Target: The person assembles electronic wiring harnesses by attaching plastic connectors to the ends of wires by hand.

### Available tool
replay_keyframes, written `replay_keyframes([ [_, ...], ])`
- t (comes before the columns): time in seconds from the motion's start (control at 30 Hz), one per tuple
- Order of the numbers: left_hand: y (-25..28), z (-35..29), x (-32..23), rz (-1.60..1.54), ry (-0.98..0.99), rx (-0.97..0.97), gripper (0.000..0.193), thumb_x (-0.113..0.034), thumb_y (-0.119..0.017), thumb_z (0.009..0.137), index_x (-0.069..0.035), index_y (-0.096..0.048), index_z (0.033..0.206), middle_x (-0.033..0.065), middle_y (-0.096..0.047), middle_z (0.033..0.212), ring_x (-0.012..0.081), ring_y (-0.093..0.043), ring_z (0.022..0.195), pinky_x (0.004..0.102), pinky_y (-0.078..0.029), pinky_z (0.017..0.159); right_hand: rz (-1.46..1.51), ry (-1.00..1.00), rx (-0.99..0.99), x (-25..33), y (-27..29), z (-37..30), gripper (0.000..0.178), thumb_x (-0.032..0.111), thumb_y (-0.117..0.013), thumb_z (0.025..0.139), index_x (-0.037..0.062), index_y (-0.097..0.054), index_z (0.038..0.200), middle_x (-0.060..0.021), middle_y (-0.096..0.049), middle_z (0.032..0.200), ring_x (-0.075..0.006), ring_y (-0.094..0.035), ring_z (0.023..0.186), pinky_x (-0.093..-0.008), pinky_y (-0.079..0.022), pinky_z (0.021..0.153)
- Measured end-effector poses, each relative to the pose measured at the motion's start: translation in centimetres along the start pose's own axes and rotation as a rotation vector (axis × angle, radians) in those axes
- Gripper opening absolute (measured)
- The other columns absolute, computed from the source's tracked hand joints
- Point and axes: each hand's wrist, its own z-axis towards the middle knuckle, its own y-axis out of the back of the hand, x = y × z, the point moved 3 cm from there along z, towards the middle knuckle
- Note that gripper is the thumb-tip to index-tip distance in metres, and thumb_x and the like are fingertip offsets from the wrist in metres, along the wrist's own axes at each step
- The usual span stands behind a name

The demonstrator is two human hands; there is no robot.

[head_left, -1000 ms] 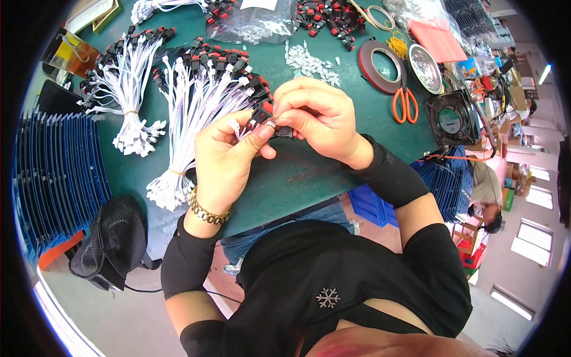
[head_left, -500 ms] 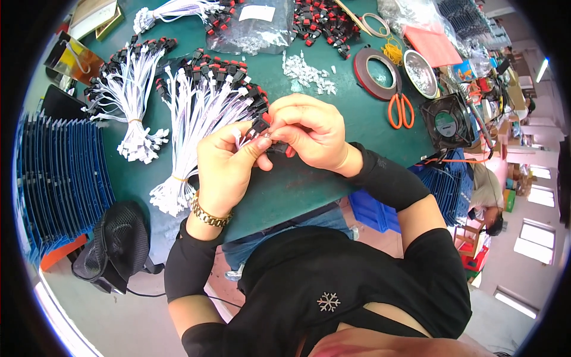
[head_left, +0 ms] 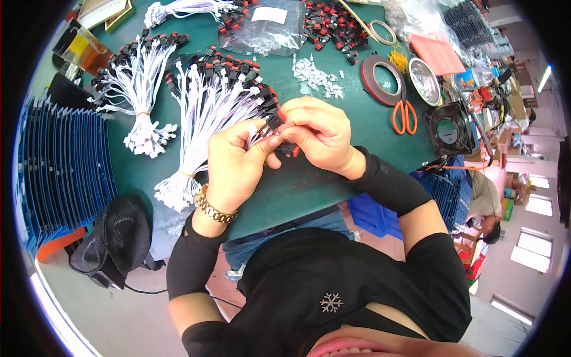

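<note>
Over the near part of the green table, my left hand (head_left: 235, 160) is closed on a black-and-red connector (head_left: 274, 121) with a short white cable showing by the thumb. My right hand (head_left: 321, 134) meets it from the right, thumb and forefinger pinched at the connector's end; whatever lies between those fingertips is hidden. Just beyond my left hand lies a large bundle of white cables (head_left: 202, 122) with black-and-red connectors at the far end. A second tied cable bundle (head_left: 143, 113) lies to its left. Past my right hand spreads a heap of small clear plastic pieces (head_left: 318, 77).
At the right lie orange-handled scissors (head_left: 404, 117), a brown tape roll (head_left: 382, 80), a metal bowl (head_left: 424, 82) and a black fan (head_left: 449, 131). Far back are a plastic bag (head_left: 262, 30) and piled connectors (head_left: 333, 30). Blue panels (head_left: 65, 169) stand stacked at left.
The whole view has shifted slightly, with the table's things appearing a little further right. Both hands keep the same hold around the connector.
</note>
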Motion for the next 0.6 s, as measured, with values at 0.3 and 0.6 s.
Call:
replay_keyframes([
  [0.3, 0.5, 0.5, -0.3, -0.122, 0.097, -0.006, 0.013, -0.006, -0.067, 0.082, 0.002, -0.062, 0.091, 0.0032, -0.063, 0.08, 0.0073, -0.058, 0.059, 0.0181, -0.045, 0.054, 0.271, -0.085, 0.007, -1.5, 0.5, 0.3, 0.007, 0.004, -0.061, 0.085, -0.0033, -0.062, 0.084, -0.0061, -0.059, 0.082, -0.0096, -0.058, 0.064, -0.0223, -0.048, 0.054],
  [0.6, 0.8, 0.8, 0.3, -0.111, 0.121, 0.052, 0.015, -0.005, -0.061, 0.086, 0.002, -0.059, 0.099, 0.0033, -0.06, 0.085, 0.0097, -0.058, 0.068, 0.0214, -0.047, 0.066, 0.385, -0.507, 0.013, -1.0, 3.3, -0.3, 0.009, 0.007, -0.06, 0.086, -0.0015, -0.062, 0.086, -0.0048, -0.061, 0.078, -0.0098, -0.059, 0.061, -0.0212, -0.045, 0.054],
])
